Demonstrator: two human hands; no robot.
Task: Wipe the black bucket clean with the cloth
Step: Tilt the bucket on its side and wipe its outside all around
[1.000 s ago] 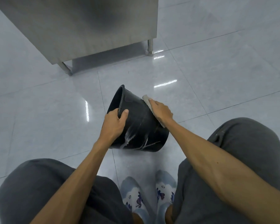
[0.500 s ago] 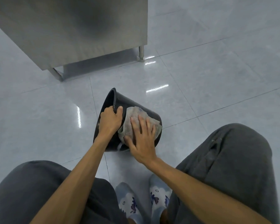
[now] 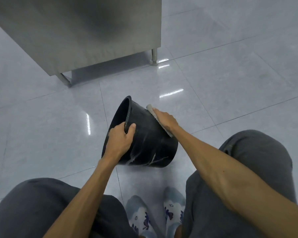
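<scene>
The black bucket [image 3: 150,143] lies tilted on its side on the tiled floor, its mouth facing left and away from me. White streaks mark its wall near the base. My left hand [image 3: 120,140] grips the bucket's rim, fingers inside and thumb outside. My right hand [image 3: 165,120] presses the grey cloth [image 3: 152,111] flat against the bucket's far right side. Only a narrow edge of the cloth shows beyond my fingers and under my wrist.
A stainless steel cabinet [image 3: 86,31] on short legs stands on the floor beyond the bucket. My knees in dark trousers frame the bottom of the view, with my patterned slippers [image 3: 155,213] between them. Glossy grey tiles [image 3: 230,79] lie all around.
My right hand has swept the cloth from the bucket's near upper wall over to its far right side. My left hand keeps its grip on the rim. The bucket has turned slightly.
</scene>
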